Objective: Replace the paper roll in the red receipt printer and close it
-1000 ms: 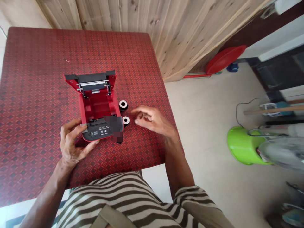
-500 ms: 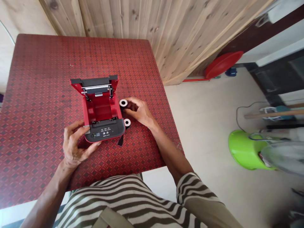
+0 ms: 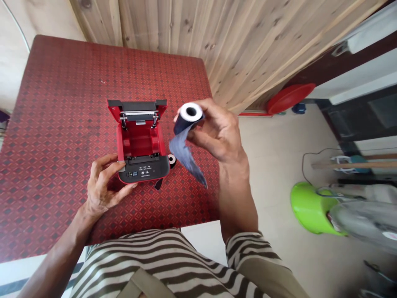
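A red and black printer stands on the patterned red table with its lid raised and its red inner compartment bare. My left hand grips the printer's front left corner, thumb at the front edge and fingers on top. Up to the right of the printer, my right hand holds a dark paper roll with a white-rimmed core end facing me. A loose dark strip hangs down from that roll. A second roll rests on the table against the printer's right side, partly hidden by it.
The red table meets a wooden plank wall at the back. On the floor to the right are a green stool-like item, a red basin and a fan-like object.
My right hand has lifted one roll off the table, up and to the right, and its loose strip now hangs free. My left hand stays on the printer. The view has shifted slightly.
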Demonstrator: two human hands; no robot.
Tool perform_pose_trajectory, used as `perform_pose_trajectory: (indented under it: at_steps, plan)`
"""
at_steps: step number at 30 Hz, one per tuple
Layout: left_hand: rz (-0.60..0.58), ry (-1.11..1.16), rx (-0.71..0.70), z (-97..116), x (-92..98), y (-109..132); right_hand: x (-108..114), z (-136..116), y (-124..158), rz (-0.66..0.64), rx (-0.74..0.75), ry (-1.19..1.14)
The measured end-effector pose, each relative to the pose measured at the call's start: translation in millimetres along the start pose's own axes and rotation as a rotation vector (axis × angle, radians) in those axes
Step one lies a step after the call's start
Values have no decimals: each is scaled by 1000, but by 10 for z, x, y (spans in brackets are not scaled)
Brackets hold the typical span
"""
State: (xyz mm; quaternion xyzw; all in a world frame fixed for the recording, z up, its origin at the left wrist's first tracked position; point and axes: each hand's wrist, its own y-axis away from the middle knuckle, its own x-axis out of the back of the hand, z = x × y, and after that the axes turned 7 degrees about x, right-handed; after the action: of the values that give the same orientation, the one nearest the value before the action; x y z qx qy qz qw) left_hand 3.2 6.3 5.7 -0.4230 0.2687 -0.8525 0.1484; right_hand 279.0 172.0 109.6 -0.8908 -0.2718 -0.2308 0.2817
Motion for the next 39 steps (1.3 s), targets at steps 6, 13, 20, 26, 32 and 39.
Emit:
perform_pose_trajectory:
  at_steps: [6, 13, 20, 26, 32, 39]
  plan:
    - [-18, 14, 49, -10, -6, 51, -481, -407, -265, -455, 202, 400]
    - [-22, -4, 27, -10, -12, 51, -932, -431, -487, -664, 25, 669]
    - [-36, -42, 35, -9, -7, 62, -1033, -221, -552, -617, 73, 606]
    - [-18, -12, 16, -6, -16, 47, -840, -295, -456, -636, 59, 534]
    - [-77, 37, 67, 64, 173, -51, -582, -332, -136, -513, 275, 214]
    - [58, 69, 92, -19, 388, -721, -690, -303, 86, -295, 309, 234]
